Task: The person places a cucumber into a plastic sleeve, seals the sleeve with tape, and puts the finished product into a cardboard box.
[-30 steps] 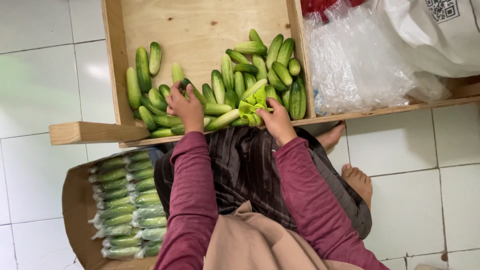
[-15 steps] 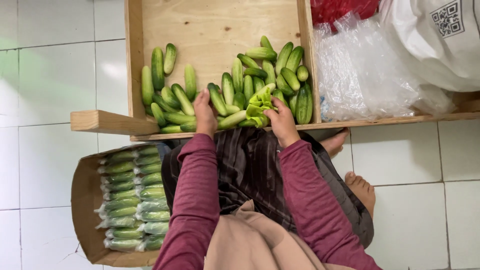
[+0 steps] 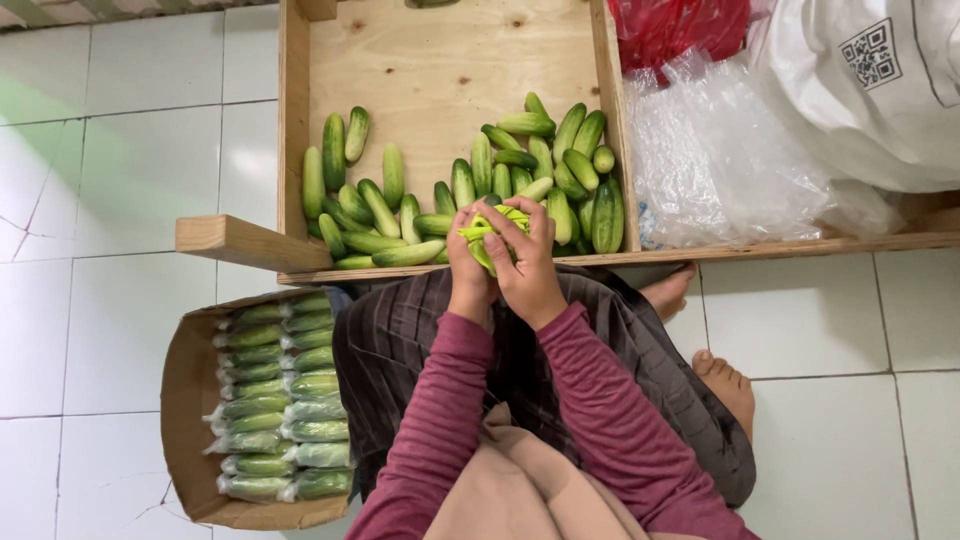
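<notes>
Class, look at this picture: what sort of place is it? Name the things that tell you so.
Probably a small produce-packing spot on a tiled floor: loose cucumbers lie in a wooden tray, a cardboard box holds plastic-wrapped cucumbers, and clear plastic bags lie beside the tray.

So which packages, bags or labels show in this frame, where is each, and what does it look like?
Cardboard box: floor, lower left, brown, open-topped.
Wrapped cucumber packs: stacked inside the box, green in clear film.
Clear plastic bags: right of the wooden tray, crinkled heap.
White sack: upper right, with a square black-and-white code label.
Red bag: top edge, behind the clear bags.
</notes>
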